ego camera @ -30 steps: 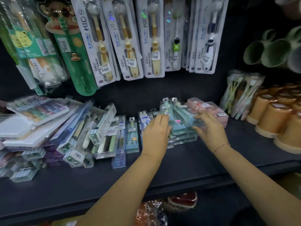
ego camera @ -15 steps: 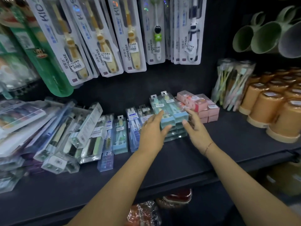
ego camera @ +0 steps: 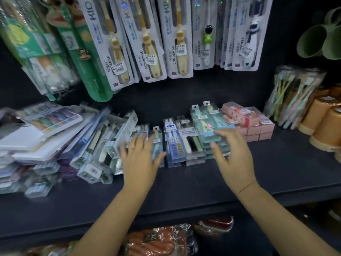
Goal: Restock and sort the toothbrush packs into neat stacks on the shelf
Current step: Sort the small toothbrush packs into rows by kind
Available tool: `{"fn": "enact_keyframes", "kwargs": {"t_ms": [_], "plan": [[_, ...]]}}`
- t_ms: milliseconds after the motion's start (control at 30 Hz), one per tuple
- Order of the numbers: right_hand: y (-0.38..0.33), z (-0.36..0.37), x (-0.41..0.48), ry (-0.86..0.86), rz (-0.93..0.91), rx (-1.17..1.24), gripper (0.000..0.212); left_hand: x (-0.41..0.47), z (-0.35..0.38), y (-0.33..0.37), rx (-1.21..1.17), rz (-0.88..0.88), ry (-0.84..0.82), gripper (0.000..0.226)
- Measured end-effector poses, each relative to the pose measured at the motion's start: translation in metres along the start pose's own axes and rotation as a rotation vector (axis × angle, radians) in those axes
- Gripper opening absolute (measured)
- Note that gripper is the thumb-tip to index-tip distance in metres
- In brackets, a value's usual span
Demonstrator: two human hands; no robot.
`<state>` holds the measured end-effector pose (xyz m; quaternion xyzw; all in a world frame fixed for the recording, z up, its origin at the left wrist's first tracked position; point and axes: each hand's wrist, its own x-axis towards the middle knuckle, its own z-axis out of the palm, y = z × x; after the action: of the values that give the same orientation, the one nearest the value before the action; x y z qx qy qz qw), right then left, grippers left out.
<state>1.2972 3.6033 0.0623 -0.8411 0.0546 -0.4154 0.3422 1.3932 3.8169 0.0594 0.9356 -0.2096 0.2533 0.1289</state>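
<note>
- Nearest you, below the shelf [ego camera: 184,193], orange bagged goods [ego camera: 160,241] sit on a lower level.
- Your left hand [ego camera: 140,161], with a ring [ego camera: 131,149] on one finger, is spread flat with straight fingers and grips nothing. Its fingertips lie over a narrow teal pack [ego camera: 157,140], just right of the jumbled pile [ego camera: 73,145] of toothbrush packs. Blur hides whether they press down.
- Your right hand [ego camera: 235,157] is also wide open, fingers splayed and slightly bent, holding nothing. Its fingertips reach the near end of the teal stack [ego camera: 206,124]; you cannot tell if they touch it.
- Between your hands, blue-and-white packs [ego camera: 173,145] and a clear pack [ego camera: 191,143] lie stacked side by side, lengthwise toward the back.
- Right of the teal stack, touching it, stand pink boxes [ego camera: 252,124].
- Far right, orange cups [ego camera: 324,124] stand on the shelf.
- At the back, hanging cards [ego camera: 147,45] of kids' toothbrushes fan out above the stacks.
</note>
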Motion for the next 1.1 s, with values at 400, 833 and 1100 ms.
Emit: {"fn": "enact_keyframes", "kwargs": {"t_ms": [400,833,1100], "plan": [[-0.059,0.120,-0.049,-0.661,-0.121,-0.126,0.061,-0.031,-0.009,-0.067,0.236,0.146,-0.009,0.068],[-0.069,0.063,-0.104,-0.409,-0.149,-0.223,0.029,-0.035,0.003,-0.068,0.226,0.136,0.015,0.065],[-0.060,0.055,-0.096,-0.275,0.152,-0.319,0.040,-0.045,0.002,-0.050,0.171,0.051,0.049,0.050]]}}
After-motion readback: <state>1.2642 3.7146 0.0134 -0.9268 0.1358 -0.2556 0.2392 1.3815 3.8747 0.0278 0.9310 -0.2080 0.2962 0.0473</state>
